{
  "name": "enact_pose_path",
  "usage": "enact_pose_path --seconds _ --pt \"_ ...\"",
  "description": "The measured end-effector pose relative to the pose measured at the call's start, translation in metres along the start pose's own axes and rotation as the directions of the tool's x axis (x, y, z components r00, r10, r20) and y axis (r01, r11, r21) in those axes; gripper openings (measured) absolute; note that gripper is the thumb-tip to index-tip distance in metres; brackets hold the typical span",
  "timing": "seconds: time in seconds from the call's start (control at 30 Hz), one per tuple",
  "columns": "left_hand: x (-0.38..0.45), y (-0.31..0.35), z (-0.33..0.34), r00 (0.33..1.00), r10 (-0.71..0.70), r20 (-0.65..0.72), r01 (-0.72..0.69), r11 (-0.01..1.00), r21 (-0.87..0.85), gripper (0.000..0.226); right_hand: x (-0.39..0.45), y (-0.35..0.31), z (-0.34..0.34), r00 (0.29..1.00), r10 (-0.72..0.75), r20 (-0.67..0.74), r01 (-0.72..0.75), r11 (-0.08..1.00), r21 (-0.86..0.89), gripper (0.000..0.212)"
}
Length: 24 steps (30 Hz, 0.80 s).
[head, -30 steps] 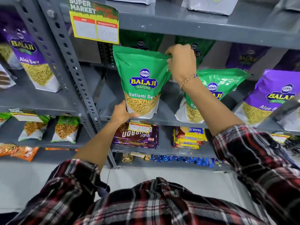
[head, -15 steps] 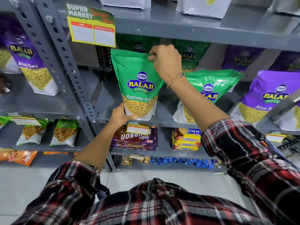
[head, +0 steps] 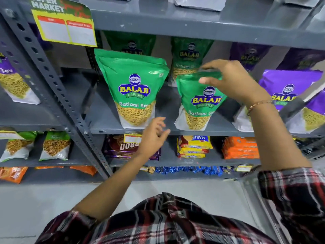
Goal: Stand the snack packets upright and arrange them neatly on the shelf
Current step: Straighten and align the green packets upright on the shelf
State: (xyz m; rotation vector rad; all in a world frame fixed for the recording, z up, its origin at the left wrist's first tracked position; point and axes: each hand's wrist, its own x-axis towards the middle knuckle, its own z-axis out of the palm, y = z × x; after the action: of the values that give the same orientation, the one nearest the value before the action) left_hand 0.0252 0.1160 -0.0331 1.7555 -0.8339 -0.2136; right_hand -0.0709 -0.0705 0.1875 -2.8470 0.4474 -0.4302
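The right hand (head: 233, 81) was closed on the top seal of the second green packet (head: 198, 103), thumb in front of the folded top edge and fingers curled over and behind it; the pinch appeared firm, though blur at the fingertips left the exact contact uncertain. From that grip the packet hung downward and slightly toward the left, its long axis running from the pinched top to its white base, which rested on the shelf (head: 219, 132) near the front lip. The axis was close to upright, with the top tipped a little to the right and its top edge crumpled under the hand. The left hand (head: 154, 136) was empty, fingers loosely spread, and hovered at the shelf lip below the gap between the two front packets; it touched neither. It lay nearer the base of the first green packet (head: 131, 88), which stood upright at the left end of the shelf beside the slotted post (head: 52, 81). A clear gap separated the two front packets. More green packets (head: 190, 57) stood in the back row, and purple packets (head: 288, 92) leaned further right. In this inspector's judgement, the coming move turned on the right hand, being directly above the base, pulling the top straight up over it, with the left hand free to steady the base.
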Motion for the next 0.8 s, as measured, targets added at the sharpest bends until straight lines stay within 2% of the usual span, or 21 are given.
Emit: enact_pose_path --seconds 0.1,0.17,0.2,0.3,0.4,0.47,0.6,0.73,0.8 --pt "0.025 0.008 0.049 0.954 -0.139 0.265 0.157 0.987 -0.047 0.110 -0.001 0.020 -0.002 0.999 0.040 0.000 -0.039 0.997 -0.066 0.041" --pt "0.040 0.012 0.070 0.928 -0.197 0.315 0.205 0.979 0.008 0.131 -0.001 0.029 -0.001 0.999 0.037 -0.012 -0.038 0.993 -0.113 0.036" --pt "0.046 0.015 0.077 0.934 -0.188 0.304 0.204 0.979 -0.023 0.134 0.000 0.033 0.000 0.999 0.016 -0.029 -0.019 0.991 -0.131 0.032" --pt "0.060 0.013 0.090 0.956 -0.193 0.220 0.223 0.967 -0.119 0.120 0.001 0.039 0.003 0.993 -0.082 -0.081 0.068 0.983 -0.169 0.025" --pt "0.062 0.008 0.092 0.948 -0.274 0.164 0.276 0.961 0.009 0.101 0.007 0.048 0.005 0.983 -0.148 -0.113 0.130 0.980 -0.148 0.022" --pt "0.062 0.003 0.092 0.944 -0.306 0.124 0.299 0.952 0.070 0.087 0.016 0.053 0.005 0.983 -0.116 -0.146 0.099 0.988 -0.116 0.020" --pt "0.064 0.003 0.093 0.944 -0.317 0.088 0.312 0.948 0.066 0.081 0.030 0.058 0.004 0.979 -0.013 -0.206 0.007 1.000 -0.030 0.019" --pt "0.065 0.002 0.094 0.944 -0.321 0.081 0.314 0.945 0.091 0.080 0.033 0.061 -0.006 0.987 0.023 -0.159 -0.009 0.996 0.092 0.022" --pt "0.065 0.003 0.094 0.948 -0.310 0.074 0.302 0.948 0.106 0.079 0.029 0.072 -0.011 0.992 0.047 -0.119 -0.041 0.998 0.054 0.031"
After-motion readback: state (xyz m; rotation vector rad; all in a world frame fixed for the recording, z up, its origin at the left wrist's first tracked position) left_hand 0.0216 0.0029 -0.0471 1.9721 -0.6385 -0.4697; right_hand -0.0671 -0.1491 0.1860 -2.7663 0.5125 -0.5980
